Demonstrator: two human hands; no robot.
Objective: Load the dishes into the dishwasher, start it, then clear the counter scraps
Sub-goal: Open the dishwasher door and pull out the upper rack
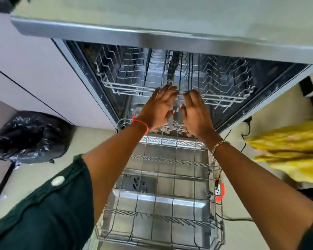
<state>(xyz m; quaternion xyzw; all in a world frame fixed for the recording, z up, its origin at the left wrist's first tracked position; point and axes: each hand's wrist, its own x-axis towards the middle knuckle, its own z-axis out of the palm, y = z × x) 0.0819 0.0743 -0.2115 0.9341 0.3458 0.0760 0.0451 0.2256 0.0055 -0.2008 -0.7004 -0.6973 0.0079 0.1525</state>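
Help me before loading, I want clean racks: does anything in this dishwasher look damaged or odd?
The lower rack has reddish-brown patches on its rear wires, possibly rust or residue. Nothing else stands out.

Both arms reach forward, left hand (158, 107) and right hand (195, 112) side by side, fingers loosely extended.

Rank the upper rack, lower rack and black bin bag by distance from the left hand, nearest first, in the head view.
1. Upper rack, at the left hand fingertips.
2. Lower rack, pulled out below.
3. Black bin bag, on the floor, far left.
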